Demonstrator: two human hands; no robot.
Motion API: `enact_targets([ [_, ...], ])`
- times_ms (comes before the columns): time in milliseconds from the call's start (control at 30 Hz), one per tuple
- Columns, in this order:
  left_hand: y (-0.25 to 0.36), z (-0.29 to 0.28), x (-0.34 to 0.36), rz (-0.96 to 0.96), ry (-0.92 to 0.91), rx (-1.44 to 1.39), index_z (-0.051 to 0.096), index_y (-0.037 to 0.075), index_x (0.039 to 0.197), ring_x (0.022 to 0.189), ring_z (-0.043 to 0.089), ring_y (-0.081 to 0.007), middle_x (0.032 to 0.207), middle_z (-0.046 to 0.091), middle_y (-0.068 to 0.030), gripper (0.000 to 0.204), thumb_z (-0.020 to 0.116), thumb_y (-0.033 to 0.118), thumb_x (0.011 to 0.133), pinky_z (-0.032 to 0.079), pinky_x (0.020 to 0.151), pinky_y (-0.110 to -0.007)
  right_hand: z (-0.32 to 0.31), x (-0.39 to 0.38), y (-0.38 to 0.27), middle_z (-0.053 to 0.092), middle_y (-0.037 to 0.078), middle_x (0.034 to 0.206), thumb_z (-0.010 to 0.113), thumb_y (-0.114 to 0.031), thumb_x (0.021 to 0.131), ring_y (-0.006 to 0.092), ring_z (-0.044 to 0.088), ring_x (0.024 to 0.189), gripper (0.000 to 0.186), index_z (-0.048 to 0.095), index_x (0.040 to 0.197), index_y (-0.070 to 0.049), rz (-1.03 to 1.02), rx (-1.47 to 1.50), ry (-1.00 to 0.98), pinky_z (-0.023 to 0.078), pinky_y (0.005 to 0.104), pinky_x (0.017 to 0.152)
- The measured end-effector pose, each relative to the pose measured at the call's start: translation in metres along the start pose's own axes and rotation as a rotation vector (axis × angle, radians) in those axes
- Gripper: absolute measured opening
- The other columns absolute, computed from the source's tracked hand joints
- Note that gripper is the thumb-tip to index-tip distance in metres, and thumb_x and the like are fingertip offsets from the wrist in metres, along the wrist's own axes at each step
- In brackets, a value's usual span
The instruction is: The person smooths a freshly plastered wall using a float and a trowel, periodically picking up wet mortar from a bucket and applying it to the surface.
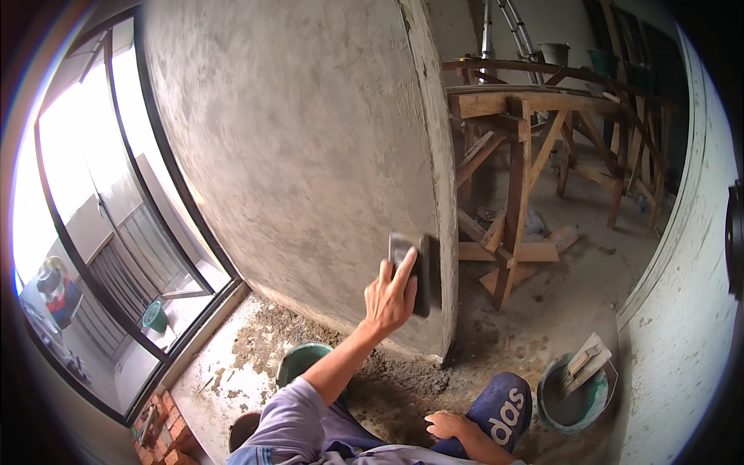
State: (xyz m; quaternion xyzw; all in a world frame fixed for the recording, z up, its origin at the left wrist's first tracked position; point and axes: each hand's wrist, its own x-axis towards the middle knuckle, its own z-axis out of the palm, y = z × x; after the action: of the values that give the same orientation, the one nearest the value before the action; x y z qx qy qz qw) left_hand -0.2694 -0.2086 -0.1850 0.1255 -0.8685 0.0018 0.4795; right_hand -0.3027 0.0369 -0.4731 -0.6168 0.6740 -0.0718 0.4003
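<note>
My left hand (390,301) holds a dark plastering float (423,279), slightly blurred, against the grey plastered wall (302,155) close to its right-hand corner. The fingers stretch up along the back of the float. By my bent knee in dark blue trousers (496,403), my right hand (452,425) rests low with nothing visible in it, its fingers loosely extended. To the right of that knee stands a green bucket (545,407) smeared with mortar. Another hand float (587,361), pale with a handle, leans in it.
Partly behind my left arm is another green bucket (302,358). Mortar droppings (387,372) cover the floor along the wall's foot. Red bricks (167,426) lie beside the dark-framed glass door (128,232) at left. Wooden trestles (518,201) stand beyond the corner; a white wall (674,349) bounds the right.
</note>
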Motion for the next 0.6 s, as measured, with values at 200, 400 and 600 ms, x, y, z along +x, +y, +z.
enact_targets([
  [200, 0.004, -0.086, 0.189, 0.266, 0.486, -0.025, 0.051, 0.008, 0.144, 0.107, 0.064, -0.0424, 0.137, 0.06, -0.0183, 0.054, 0.064, 0.015, 0.093, 0.054, 0.087, -0.049, -0.002, -0.011, 0.01, 0.069, 0.025, 0.112, 0.06, -0.029, 0.092, 0.0427, 0.064, 0.11, 0.035, 0.066, 0.115, -0.004, -0.008, -0.049, 0.127, 0.051, 0.0528, 0.093],
  [400, 0.003, -0.124, 0.261, 0.172, 0.443, 0.122, 0.052, 0.013, 0.145, 0.098, 0.064, -0.0408, 0.116, 0.062, -0.0245, 0.052, 0.058, 0.023, 0.095, 0.052, 0.082, -0.046, 0.003, -0.005, -0.002, 0.069, 0.025, 0.11, 0.059, -0.029, 0.092, 0.0433, 0.065, 0.107, 0.033, 0.066, 0.112, -0.003, -0.029, -0.057, 0.137, 0.052, 0.0534, 0.092],
  [600, 0.002, 0.004, 0.049, -0.039, 0.048, -0.003, 0.044, 0.015, 0.153, 0.062, 0.057, -0.0252, 0.115, 0.058, -0.0199, 0.063, 0.058, 0.009, 0.092, 0.052, 0.049, -0.036, -0.005, -0.004, -0.005, 0.069, 0.024, 0.111, 0.058, -0.03, 0.093, 0.0434, 0.065, 0.108, 0.034, 0.066, 0.113, -0.004, -0.023, -0.054, 0.112, 0.052, 0.0535, 0.093],
])
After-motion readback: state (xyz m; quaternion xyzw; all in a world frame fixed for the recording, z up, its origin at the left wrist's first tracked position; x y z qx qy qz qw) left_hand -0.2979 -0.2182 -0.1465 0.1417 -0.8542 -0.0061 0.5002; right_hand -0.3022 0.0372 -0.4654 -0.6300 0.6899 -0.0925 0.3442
